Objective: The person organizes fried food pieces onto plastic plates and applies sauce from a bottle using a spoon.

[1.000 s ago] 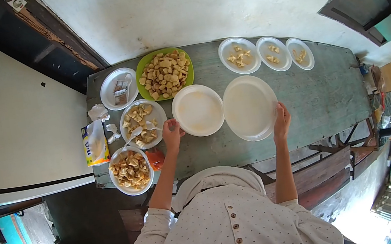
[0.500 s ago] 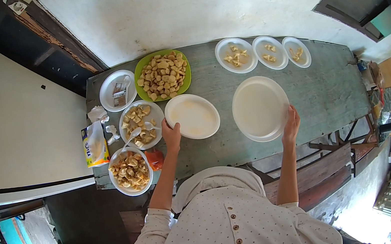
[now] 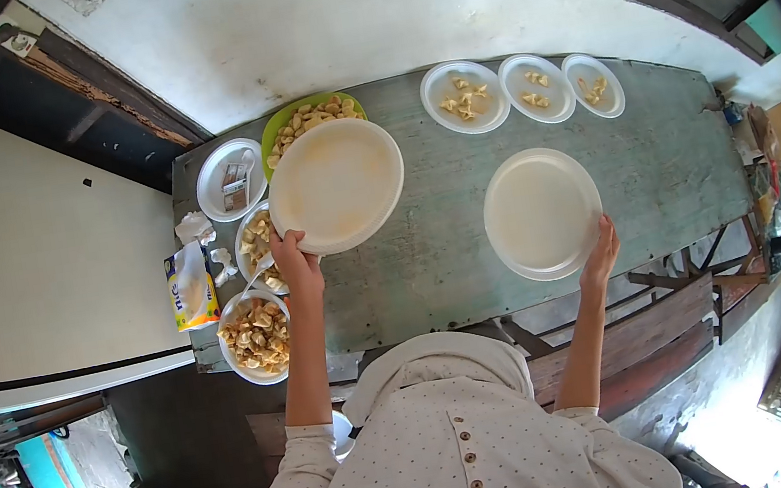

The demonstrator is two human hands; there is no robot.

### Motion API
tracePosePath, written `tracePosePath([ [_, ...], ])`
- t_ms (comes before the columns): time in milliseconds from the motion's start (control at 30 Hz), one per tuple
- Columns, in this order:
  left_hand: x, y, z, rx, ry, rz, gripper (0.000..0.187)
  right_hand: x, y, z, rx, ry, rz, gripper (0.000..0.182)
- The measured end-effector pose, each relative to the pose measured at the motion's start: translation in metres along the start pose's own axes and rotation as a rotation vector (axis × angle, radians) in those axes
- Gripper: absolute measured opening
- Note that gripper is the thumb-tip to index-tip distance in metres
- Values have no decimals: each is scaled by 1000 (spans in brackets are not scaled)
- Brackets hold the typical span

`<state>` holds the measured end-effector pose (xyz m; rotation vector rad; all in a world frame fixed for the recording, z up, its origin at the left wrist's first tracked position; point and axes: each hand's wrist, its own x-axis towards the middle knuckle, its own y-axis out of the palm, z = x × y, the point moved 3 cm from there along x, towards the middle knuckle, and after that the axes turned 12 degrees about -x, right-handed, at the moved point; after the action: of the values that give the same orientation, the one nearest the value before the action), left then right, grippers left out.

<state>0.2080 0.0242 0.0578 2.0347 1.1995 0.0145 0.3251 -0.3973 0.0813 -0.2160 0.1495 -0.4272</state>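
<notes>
My left hand (image 3: 296, 261) grips the lower left rim of a white oval plate (image 3: 337, 185), raised above the table and stained faintly yellow. That plate hides part of the green dish of beige pieces (image 3: 304, 122) and part of a white plate with pieces and a spoon (image 3: 257, 248). On the right, my right hand (image 3: 600, 248) has its fingers closed on the right rim of another white oval plate (image 3: 542, 213), which has no food on it.
Three white plates (image 3: 465, 98) (image 3: 537, 89) (image 3: 594, 85) with small pieces line the far edge of the table (image 3: 418, 290). At left are a plate with a packet (image 3: 231, 180), crumpled tissues (image 3: 195, 229), a tissue pack (image 3: 192, 287) and a filled bowl (image 3: 257, 339).
My left hand has lifted its plate up and to the left, over the green dish. My right hand and its plate have shifted slightly right.
</notes>
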Motion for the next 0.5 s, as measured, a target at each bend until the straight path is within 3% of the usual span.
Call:
tracePosePath([
  [300,0,22,55,16,-116,25,50,33,-35,-27,-3,23,46,39],
  [400,8,24,82,-25,-136,141,50,47,-57,-36,-39,49,-30,39],
  [500,14,22,112,-40,-197,92,51,61,-81,-47,-115,69,-117,38],
])
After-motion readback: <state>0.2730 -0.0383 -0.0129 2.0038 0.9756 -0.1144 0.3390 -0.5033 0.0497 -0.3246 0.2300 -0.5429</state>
